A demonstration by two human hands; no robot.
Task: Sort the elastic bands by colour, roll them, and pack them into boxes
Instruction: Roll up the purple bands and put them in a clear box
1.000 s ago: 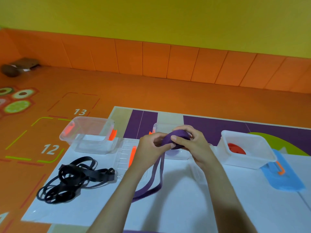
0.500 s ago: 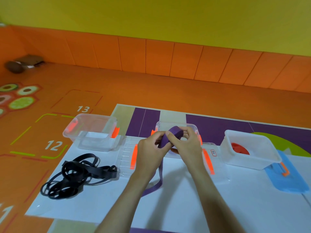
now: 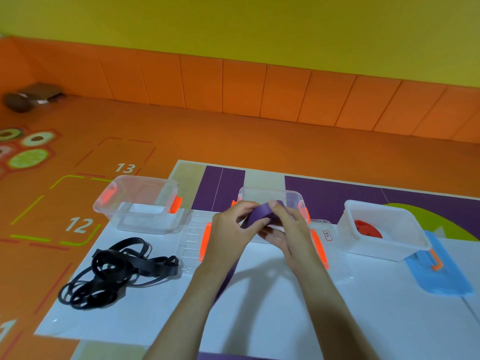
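Both hands hold a roll of purple elastic band above the white sheet, in front of the middle clear box. My left hand pinches the roll from the left and my right hand grips it from the right. A short loose tail of the purple band hangs below, mostly hidden by my left forearm. A tangle of black elastic bands lies at the left of the sheet. A rolled red band sits inside the white box at the right.
A clear box with orange clips stands at the back left with nothing visible in it. Clear lids with orange clips lie beside the middle box. A blue lid lies under the white box. An orange floor and wall lie beyond.
The loose purple tail has grown much shorter as more of it went onto the roll. Both hands stay in front of the middle box.
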